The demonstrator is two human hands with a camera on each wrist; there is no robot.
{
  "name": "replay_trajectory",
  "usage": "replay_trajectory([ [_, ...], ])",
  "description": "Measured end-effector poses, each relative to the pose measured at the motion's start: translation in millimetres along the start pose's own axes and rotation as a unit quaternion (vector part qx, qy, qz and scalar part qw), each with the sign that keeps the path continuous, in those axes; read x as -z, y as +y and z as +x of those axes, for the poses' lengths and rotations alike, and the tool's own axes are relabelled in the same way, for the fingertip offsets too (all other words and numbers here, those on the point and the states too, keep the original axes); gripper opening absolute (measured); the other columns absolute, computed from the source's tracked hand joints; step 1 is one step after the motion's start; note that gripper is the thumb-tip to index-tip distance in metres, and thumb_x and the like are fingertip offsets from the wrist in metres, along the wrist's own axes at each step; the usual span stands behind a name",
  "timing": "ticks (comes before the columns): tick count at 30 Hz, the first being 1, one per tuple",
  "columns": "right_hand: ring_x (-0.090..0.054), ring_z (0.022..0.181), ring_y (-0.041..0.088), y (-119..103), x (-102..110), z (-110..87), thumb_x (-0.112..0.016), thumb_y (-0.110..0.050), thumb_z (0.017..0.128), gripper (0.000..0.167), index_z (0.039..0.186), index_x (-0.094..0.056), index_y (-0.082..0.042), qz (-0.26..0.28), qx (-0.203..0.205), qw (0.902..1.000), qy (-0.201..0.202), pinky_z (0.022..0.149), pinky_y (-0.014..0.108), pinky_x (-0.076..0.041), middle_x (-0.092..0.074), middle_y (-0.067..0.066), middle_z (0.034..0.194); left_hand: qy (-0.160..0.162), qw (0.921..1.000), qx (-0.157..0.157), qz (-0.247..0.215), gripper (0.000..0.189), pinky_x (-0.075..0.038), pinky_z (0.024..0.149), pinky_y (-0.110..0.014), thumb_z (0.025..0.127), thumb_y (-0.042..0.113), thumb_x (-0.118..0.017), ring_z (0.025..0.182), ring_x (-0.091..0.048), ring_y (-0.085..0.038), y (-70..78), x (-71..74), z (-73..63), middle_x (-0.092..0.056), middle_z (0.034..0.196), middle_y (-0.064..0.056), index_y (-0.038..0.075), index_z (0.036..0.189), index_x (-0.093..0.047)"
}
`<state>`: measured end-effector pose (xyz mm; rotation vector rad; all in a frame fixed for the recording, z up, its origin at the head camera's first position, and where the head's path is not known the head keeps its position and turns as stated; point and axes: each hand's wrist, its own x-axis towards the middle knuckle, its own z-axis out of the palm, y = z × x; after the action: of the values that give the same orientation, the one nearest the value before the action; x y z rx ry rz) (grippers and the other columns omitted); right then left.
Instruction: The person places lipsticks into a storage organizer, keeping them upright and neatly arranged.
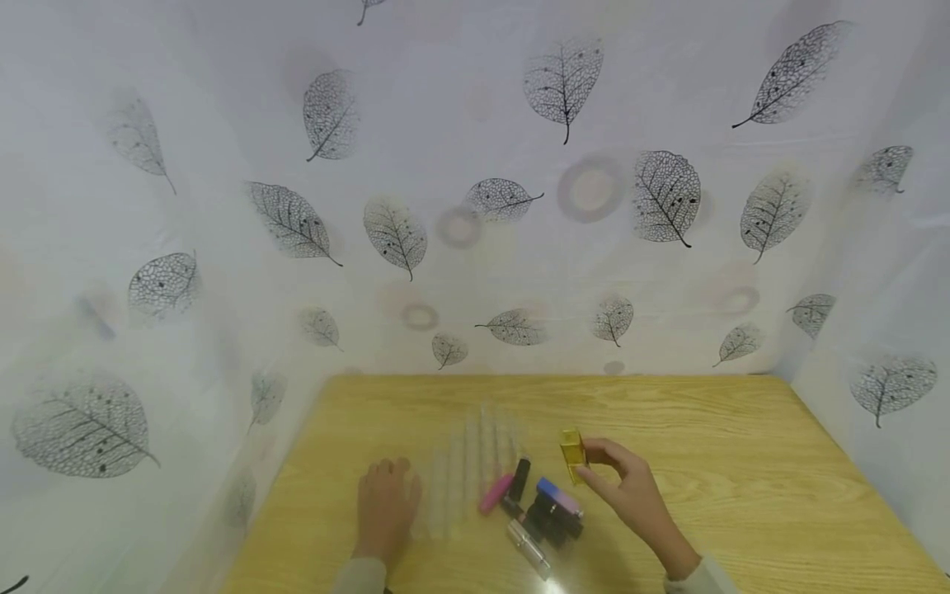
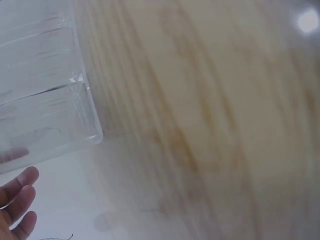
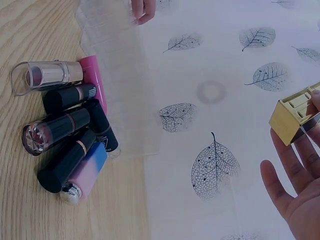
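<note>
A yellowish wood-grain tabletop (image 1: 742, 478) carries a cluster of cosmetic tubes, taken here as the clock's centre in the head view. A clear organizer (image 2: 45, 120) with long compartments stands just beside it, toward ten o'clock. Within the cluster, a pink tube (image 1: 495, 493) lies at ten, a black tube (image 1: 521, 478) at eleven, and a blue-and-pink tube (image 1: 558, 497) at one. More black tubes (image 3: 65, 162) crowd the middle and around four, overlapping closely. A clear-capped tube (image 1: 529, 549) lies at six, slanting toward five.
</note>
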<state>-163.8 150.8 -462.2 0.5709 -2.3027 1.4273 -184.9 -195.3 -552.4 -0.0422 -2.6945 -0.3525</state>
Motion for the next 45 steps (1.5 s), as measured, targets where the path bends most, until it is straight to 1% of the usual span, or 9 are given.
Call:
replay_trajectory([
  [5,-0.061,0.089,-0.005,-5,2,-1.6,-0.068,0.004,0.078,0.029,0.106,-0.063,0.001,0.030,0.026,0.9992,-0.005,0.086,0.010,-0.046,-0.064,-0.016,0.103,0.009,0.9997,-0.015,0.016,0.026,-0.042,0.063,-0.035,0.079,0.025,-0.067,0.073,-0.051,-0.018,-1.3,1.8,2.5,-0.059,0.084,-0.007,0.008,0.098,-0.062],
  [11,-0.061,0.090,-0.005,-9,3,-3.8,-0.069,0.006,0.076,0.030,0.105,-0.062,0.002,0.040,0.048,0.9980,-0.006,0.088,0.008,-0.044,-0.063,-0.018,0.104,0.018,0.9994,-0.030,-0.008,0.031,-0.047,0.071,-0.036,0.087,0.029,-0.060,0.080,-0.054,-0.018,-17.3,-22.9,12.5,-0.061,0.090,-0.011,0.008,0.110,-0.061],
  [15,-0.061,0.091,-0.004,-11,3,-5.2,-0.069,0.007,0.075,0.031,0.105,-0.062,0.001,0.035,0.063,0.9973,-0.011,0.088,0.009,-0.045,-0.065,-0.015,0.103,0.031,0.9977,-0.057,-0.023,0.033,-0.049,0.081,-0.041,0.084,0.029,-0.064,0.091,-0.059,-0.022,19.0,9.4,21.4,-0.063,0.097,-0.010,0.011,0.112,-0.061],
  [16,-0.061,0.091,-0.004,-12,3,-5.4,-0.069,0.008,0.075,0.032,0.105,-0.062,0.001,0.035,0.068,0.9970,-0.012,0.089,0.009,-0.045,-0.065,-0.014,0.103,0.016,0.9979,-0.058,-0.022,0.037,-0.048,0.084,-0.048,0.079,0.025,-0.069,0.093,-0.060,-0.028,39.0,32.5,22.5,-0.064,0.099,-0.012,0.009,0.112,-0.062],
  [18,-0.061,0.092,-0.004,-13,2,-5.7,-0.069,0.008,0.074,0.033,0.105,-0.062,0.001,0.034,0.076,0.9965,-0.015,0.089,0.009,-0.045,-0.065,-0.013,0.103,0.037,0.9948,-0.090,-0.032,0.035,-0.048,0.086,-0.046,0.077,0.024,-0.071,0.094,-0.061,-0.026,66.0,57.3,24.9,-0.066,0.099,-0.009,0.010,0.108,-0.063],
  [22,-0.061,0.093,-0.004,-15,1,-6.3,-0.070,0.007,0.074,0.033,0.106,-0.062,0.000,0.031,0.082,0.9960,-0.018,0.088,0.011,-0.046,-0.066,-0.010,0.104,0.082,0.9811,-0.166,-0.058,0.030,-0.051,0.086,-0.037,0.075,0.025,-0.072,0.091,-0.063,-0.018,110.5,93.4,27.1,-0.067,0.095,-0.002,0.013,0.103,-0.065],
  [25,-0.061,0.092,-0.003,-14,-1,-6.8,-0.070,0.006,0.074,0.033,0.105,-0.063,-0.001,0.025,0.084,0.9960,-0.016,0.086,0.013,-0.048,-0.067,-0.007,0.102,0.089,0.9672,-0.225,-0.078,0.032,-0.051,0.087,-0.034,0.076,0.030,-0.071,0.092,-0.062,-0.015,134.4,108.9,26.1,-0.067,0.096,0.001,0.016,0.104,-0.065],
  [35,-0.061,0.095,-0.001,-14,-4,-9.6,-0.074,0.002,0.072,0.037,0.106,-0.063,-0.006,0.004,0.091,0.9953,-0.035,0.089,0.017,-0.047,-0.069,0.003,0.101,0.037,0.9423,-0.317,-0.100,0.045,-0.047,0.093,-0.032,0.079,0.041,-0.069,0.096,-0.060,-0.011,178.3,127.1,24.2,-0.064,0.100,0.004,0.015,0.115,-0.061],
  [45,-0.062,0.097,0.001,-15,-6,-10.1,-0.074,0.002,0.071,0.040,0.108,-0.062,-0.005,0.011,0.117,0.9920,-0.045,0.088,0.020,-0.049,-0.069,0.005,0.101,0.001,0.9405,-0.331,-0.076,0.031,-0.047,0.091,-0.029,0.079,0.042,-0.070,0.088,-0.060,-0.007,185.4,124.4,30.9,-0.064,0.089,0.009,0.019,0.098,-0.063],
])
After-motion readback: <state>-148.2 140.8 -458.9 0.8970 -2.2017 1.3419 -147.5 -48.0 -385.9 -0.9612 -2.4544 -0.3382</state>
